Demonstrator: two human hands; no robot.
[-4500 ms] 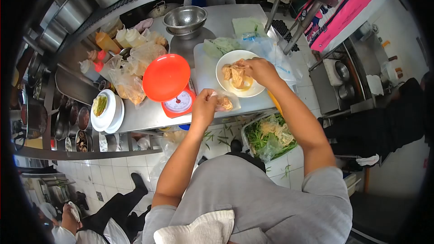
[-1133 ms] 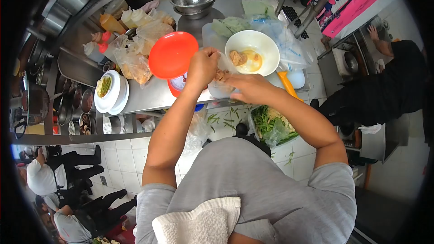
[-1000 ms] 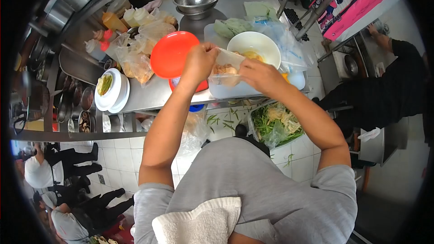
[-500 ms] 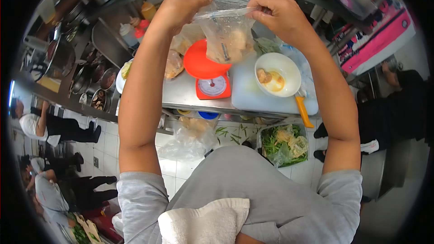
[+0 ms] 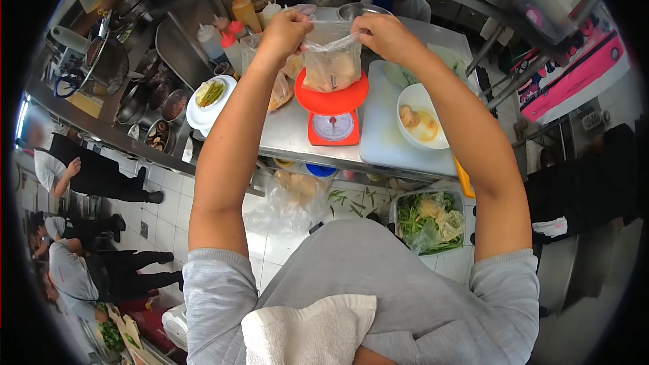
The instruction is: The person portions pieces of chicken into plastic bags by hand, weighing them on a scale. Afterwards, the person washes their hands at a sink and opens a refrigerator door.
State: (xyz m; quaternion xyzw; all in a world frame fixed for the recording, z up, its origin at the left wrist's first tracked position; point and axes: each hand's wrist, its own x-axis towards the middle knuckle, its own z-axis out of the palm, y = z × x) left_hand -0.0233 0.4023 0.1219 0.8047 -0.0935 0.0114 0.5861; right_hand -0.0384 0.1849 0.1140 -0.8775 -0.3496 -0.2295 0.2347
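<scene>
My left hand (image 5: 287, 32) pinches the left top edge of a clear plastic bag (image 5: 332, 67) with pale brown pieces inside. At the right top edge, my right hand (image 5: 385, 35) grips the same bag. The bag hangs over the red dish of a kitchen scale (image 5: 331, 101), its bottom at the dish; whether its weight rests there I cannot tell. A white bowl (image 5: 420, 122) with a light brown piece and yellowish liquid stands on a white cutting board (image 5: 389, 145), right of the scale. Beside the board lies a yellow handle (image 5: 464, 177), partly behind my right forearm.
White plates (image 5: 208, 116) with green vegetables stand left of the scale. Sauce bottles (image 5: 245, 13) are behind them. A crate of greens (image 5: 430, 222) sits below the counter's front edge. Co-workers stand at the left and right, and one person is behind the counter.
The bag was low beside the bowl, then raised between both hands; now it has come down to the red dish. Earlier, my right hand was in the bowl, which held more pieces.
</scene>
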